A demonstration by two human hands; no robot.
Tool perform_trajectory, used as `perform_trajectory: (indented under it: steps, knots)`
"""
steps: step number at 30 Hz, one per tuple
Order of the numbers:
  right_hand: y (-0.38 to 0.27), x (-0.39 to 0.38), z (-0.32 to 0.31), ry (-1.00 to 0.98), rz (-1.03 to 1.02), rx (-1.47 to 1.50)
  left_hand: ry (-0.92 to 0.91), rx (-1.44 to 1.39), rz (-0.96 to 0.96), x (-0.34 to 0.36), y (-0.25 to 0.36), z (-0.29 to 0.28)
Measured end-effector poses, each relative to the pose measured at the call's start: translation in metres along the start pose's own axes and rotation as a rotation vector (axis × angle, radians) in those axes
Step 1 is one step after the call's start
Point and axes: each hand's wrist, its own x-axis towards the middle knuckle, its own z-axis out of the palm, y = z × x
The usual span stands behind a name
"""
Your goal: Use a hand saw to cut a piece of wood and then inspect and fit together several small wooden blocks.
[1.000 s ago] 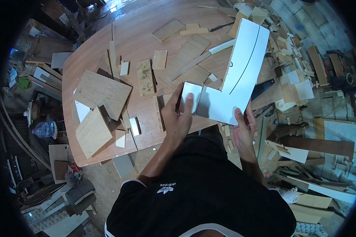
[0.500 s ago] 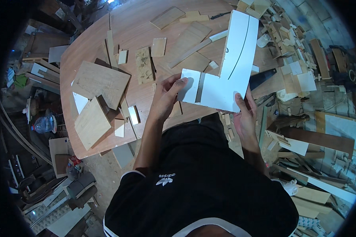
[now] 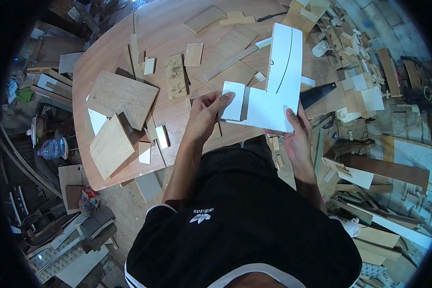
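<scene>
Both hands hold an L-shaped white board (image 3: 269,105) over the table's near edge. A thin dark curved line runs along its long arm, which points away from me. At the short arm's left end sits a small white rectangular piece (image 3: 233,106), with a grey strip between it and the rest of the white face. My left hand (image 3: 205,117) pinches this end, thumb on top of the small piece and fingers mostly hidden. Closed on the near right corner is my right hand (image 3: 298,132), its thumb on the face and other fingers behind the edge.
On the brown table (image 3: 187,137) lie wooden boards (image 3: 122,98), a carved wooden block (image 3: 176,77) and several small offcuts. A dark saw blade (image 3: 318,95) lies right of the held board. Wood scraps (image 3: 355,93) crowd the right side; a clear plastic bottle (image 3: 53,149) stands left.
The L-shaped board has tilted, its far end coming left and nearer. The small white piece shows more of its edge, and my left hand has shifted slightly right.
</scene>
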Motion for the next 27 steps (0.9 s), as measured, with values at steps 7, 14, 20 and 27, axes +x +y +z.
perform_trajectory:
  steps: [7,14,20,27]
  knots:
    - [-0.001,0.004,-0.002,-0.007,-0.014,-0.089,0.030,-0.037,0.001,0.000,-0.010,-0.001]
    - [0.007,-0.004,0.000,0.028,-0.039,-0.044,0.013,0.026,0.068,-0.004,0.000,0.006]
    - [0.009,-0.003,-0.008,0.041,-0.048,-0.059,-0.047,0.010,0.044,-0.003,-0.002,0.002]
    - [0.004,-0.001,-0.013,0.062,-0.063,-0.116,-0.131,-0.046,-0.026,0.003,-0.012,-0.002]
